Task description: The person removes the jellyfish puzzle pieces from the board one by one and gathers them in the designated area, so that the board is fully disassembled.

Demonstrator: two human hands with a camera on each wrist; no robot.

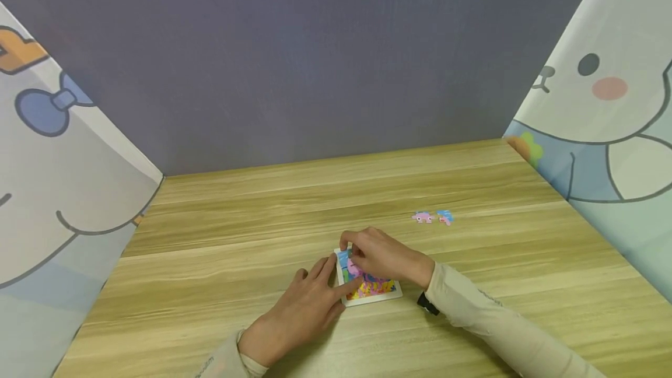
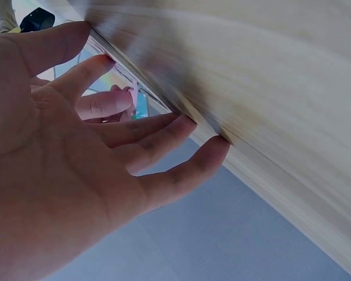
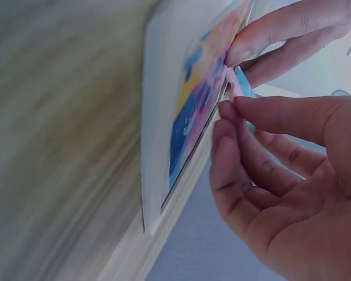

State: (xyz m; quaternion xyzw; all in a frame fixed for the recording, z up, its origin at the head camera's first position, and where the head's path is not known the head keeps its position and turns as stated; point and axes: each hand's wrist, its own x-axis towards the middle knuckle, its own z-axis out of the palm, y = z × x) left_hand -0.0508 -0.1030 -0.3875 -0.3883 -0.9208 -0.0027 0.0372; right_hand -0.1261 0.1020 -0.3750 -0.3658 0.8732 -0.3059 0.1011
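A small jigsaw puzzle with a white frame (image 1: 374,300) lies flat on the wooden table, its picture bright yellow, pink and blue. My left hand (image 1: 304,307) rests at the frame's left side with spread fingers, the index finger reaching onto the picture. Over the puzzle's upper part, my right hand (image 1: 387,254) pinches a pink and blue puzzle piece (image 3: 236,85) between thumb and fingertips, tilted up from the board. In the left wrist view that puzzle piece (image 2: 134,93) shows behind the left fingers. The right hand hides part of the picture in the head view.
Two loose puzzle pieces, one pink with eyes (image 1: 422,217) and one blue and pink (image 1: 445,217), lie on the table (image 1: 220,238) beyond the right hand. A grey panel (image 1: 325,63) stands behind the table, with cartoon-printed walls on both sides.
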